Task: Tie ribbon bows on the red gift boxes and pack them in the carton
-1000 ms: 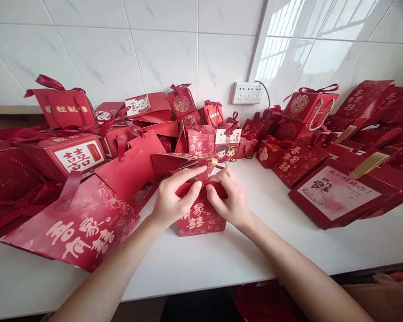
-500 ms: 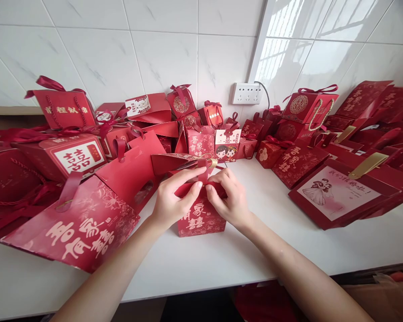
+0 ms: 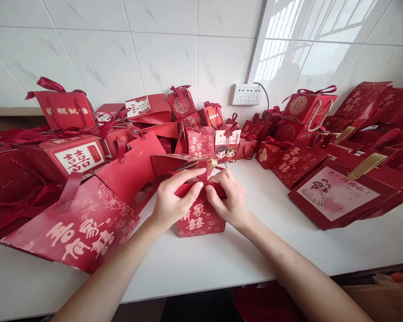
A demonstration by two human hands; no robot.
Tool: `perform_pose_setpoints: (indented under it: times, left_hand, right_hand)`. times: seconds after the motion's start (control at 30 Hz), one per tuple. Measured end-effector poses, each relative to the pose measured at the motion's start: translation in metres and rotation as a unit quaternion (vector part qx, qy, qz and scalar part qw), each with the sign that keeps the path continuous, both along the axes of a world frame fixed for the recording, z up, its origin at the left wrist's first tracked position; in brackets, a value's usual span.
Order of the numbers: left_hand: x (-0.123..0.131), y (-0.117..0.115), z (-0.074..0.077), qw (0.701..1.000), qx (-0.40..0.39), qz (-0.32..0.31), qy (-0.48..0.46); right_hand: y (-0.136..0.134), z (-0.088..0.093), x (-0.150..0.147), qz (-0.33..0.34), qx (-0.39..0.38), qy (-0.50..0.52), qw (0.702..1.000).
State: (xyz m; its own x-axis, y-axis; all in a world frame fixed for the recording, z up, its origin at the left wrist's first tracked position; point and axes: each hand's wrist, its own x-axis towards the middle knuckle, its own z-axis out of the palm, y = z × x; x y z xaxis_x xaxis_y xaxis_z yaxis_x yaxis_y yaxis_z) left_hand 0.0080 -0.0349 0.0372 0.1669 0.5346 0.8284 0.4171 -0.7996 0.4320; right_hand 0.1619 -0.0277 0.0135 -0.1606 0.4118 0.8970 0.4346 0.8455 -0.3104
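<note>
A small red gift box with pale characters stands upright on the table in front of me. My left hand pinches its top edge from the left, thumb in front and index finger stretched toward the ribbon. From the other side my right hand grips the top edge with thumb and bent fingers. A dark red ribbon loop rises between the fingertips, and its lower end is hidden by them. Behind the hands lies an opened red carton, partly covered.
A large flat red box with a ribbon handle lies at the left, beside several stacked gift boxes. At the right leans a red bag with a couple drawing. A power socket is on the tiled wall behind the white table.
</note>
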Motion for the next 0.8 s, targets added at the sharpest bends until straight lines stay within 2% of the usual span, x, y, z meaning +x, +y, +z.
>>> perform_pose_setpoints:
  times: [0.63,0.8]
  left_hand:
    - [0.0007,-0.0002,-0.0011,1.0,-0.001,0.004,-0.005]
    - [0.0023,0.0001,-0.0023,0.999,0.026,0.006,-0.022]
  right_hand:
    - [0.0002,-0.0016,-0.0003,0.005,0.004,0.008,1.0]
    - [0.0005,-0.0022,0.0002,0.008,0.006,0.008,1.0]
